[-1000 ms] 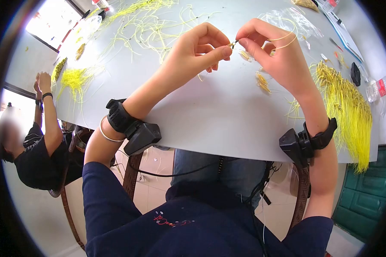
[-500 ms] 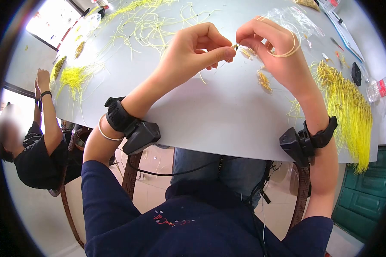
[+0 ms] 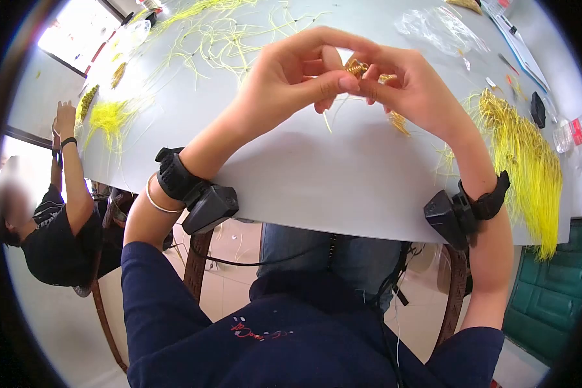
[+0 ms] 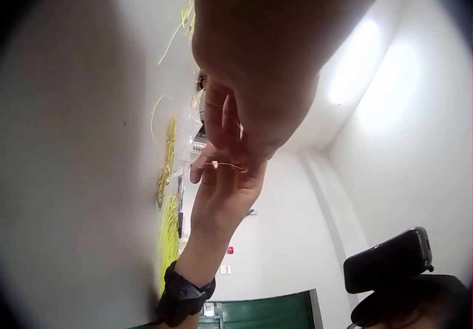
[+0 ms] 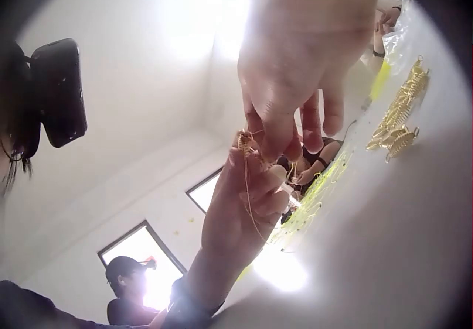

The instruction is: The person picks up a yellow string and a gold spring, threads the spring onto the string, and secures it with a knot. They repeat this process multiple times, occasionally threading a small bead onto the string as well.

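In the head view, the left hand pinches a small gold coiled piece between thumb and fingers, over the far middle of the table. Meeting it there, the right hand has its thumb and fingertips curled at the same piece, the two hands touching. A thin pale cord trails from the coiled piece along the left hand in the right wrist view. More gold coiled pieces lie on the table below the right hand. Fingers partly hide the held piece.
A thick bundle of yellow cords hangs over the table's right edge. Loose yellow cords spread at the back, with a yellow clump on the left. A plastic bag and a bottle lie right. Another person sits left.
The right hand has turned and closed in against the left; its fingers now overlap the left fingertips. The cord loop that lay across the back of the right hand no longer shows there.
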The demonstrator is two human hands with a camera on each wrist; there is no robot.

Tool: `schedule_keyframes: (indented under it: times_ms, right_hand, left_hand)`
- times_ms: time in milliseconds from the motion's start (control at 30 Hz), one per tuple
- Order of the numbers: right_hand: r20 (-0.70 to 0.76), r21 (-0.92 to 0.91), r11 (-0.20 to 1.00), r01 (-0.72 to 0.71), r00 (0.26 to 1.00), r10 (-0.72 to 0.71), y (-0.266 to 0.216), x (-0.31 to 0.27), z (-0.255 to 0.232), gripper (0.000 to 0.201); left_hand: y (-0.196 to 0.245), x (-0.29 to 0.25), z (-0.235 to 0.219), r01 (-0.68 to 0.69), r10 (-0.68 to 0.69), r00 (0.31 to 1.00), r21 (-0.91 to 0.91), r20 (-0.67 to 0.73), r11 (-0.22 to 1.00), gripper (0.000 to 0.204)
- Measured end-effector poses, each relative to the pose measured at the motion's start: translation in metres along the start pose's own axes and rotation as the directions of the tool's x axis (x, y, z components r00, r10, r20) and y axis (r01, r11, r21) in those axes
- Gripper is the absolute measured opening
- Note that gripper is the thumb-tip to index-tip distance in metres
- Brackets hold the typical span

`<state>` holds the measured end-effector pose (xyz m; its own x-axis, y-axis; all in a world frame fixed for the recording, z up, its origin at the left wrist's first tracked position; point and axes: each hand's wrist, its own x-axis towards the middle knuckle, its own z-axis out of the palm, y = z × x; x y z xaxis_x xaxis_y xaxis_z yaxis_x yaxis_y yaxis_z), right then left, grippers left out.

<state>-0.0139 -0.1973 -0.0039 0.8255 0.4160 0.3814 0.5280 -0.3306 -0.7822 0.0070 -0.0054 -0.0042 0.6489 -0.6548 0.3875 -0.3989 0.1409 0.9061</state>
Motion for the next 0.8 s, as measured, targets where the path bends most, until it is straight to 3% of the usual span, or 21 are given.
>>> schedule_keyframes:
  times_ms: [67,100,133,167,200,233,333,367,433,500,567,700,767,800]
  right_hand:
    - [0.078,0.042,0.99,-0.134,0.988,0.13,0.002,-0.001,-0.003,0.014]
    - [0.077,0.041,0.99,-0.134,0.989,0.13,0.008,0.0,-0.005,0.014]
    - [-0.184,-0.236,0.972,0.01,0.981,-0.054,0.019,0.002,-0.006,0.015]
    - [-0.367,-0.517,0.853,0.072,0.882,-0.296,0.025,0.003,-0.007,0.016]
    - [-0.452,-0.587,0.809,0.004,0.828,-0.332,0.022,0.004,-0.01,0.016]
    - [-0.449,-0.588,0.809,0.008,0.828,-0.335,0.016,0.006,-0.013,0.016]
    - [-0.272,-0.26,0.953,0.159,0.935,-0.23,-0.004,0.005,-0.021,0.014]
    - [-0.27,-0.258,0.953,0.161,0.935,-0.231,-0.007,0.002,-0.018,0.014]
    - [-0.127,-0.234,0.952,0.195,0.965,-0.229,-0.014,0.0,-0.01,0.014]
    - [-0.203,-0.207,0.946,0.248,0.935,-0.289,-0.01,0.002,-0.003,0.012]
    - [-0.254,-0.103,0.98,0.172,0.948,-0.193,-0.011,0.002,0.001,0.009]
    - [-0.26,-0.102,0.988,0.118,0.955,-0.141,-0.014,0.0,0.005,0.007]
    - [-0.281,-0.248,0.96,0.13,0.939,-0.199,-0.017,0.0,0.003,0.006]
    - [-0.279,-0.248,0.96,0.131,0.939,-0.2,-0.019,0.0,0.001,0.006]
  left_hand:
    - [0.002,-0.002,0.0,0.014,-0.018,0.999,0.085,0.043,0.996,0.013]
    - [0.002,-0.002,0.001,0.012,-0.016,0.999,0.084,0.044,0.996,0.013]
    - [0.001,-0.002,0.001,0.03,-0.033,0.999,0.114,0.022,0.993,0.013]
    - [0.001,-0.002,0.001,0.048,-0.048,0.999,0.144,-0.001,0.988,0.013]
    - [0.002,-0.002,0.001,0.047,-0.047,0.999,0.146,-0.004,0.988,0.013]
    - [0.002,-0.002,0.0,0.075,-0.071,0.997,0.154,-0.034,0.985,0.014]
    - [-0.001,-0.002,-0.001,0.104,-0.092,0.992,0.149,-0.087,0.983,0.014]
    - [-0.003,-0.001,-0.001,0.102,-0.089,0.991,0.133,-0.102,0.986,0.015]
    - [-0.004,-0.001,-0.004,0.09,-0.079,0.992,0.115,-0.102,0.989,0.019]
    - [-0.004,-0.001,-0.004,0.082,-0.072,0.992,0.095,-0.103,0.992,0.022]
    - [-0.002,-0.001,-0.002,0.09,-0.075,0.988,0.106,-0.136,0.99,0.015]
    - [-0.003,-0.002,-0.002,0.09,-0.075,0.99,0.126,-0.117,0.988,0.018]
    - [0.0,0.0,0.001,0.104,-0.082,0.994,0.386,-0.074,0.917,0.028]
    - [-0.004,0.001,0.001,0.104,-0.082,0.994,0.385,-0.075,0.917,0.028]
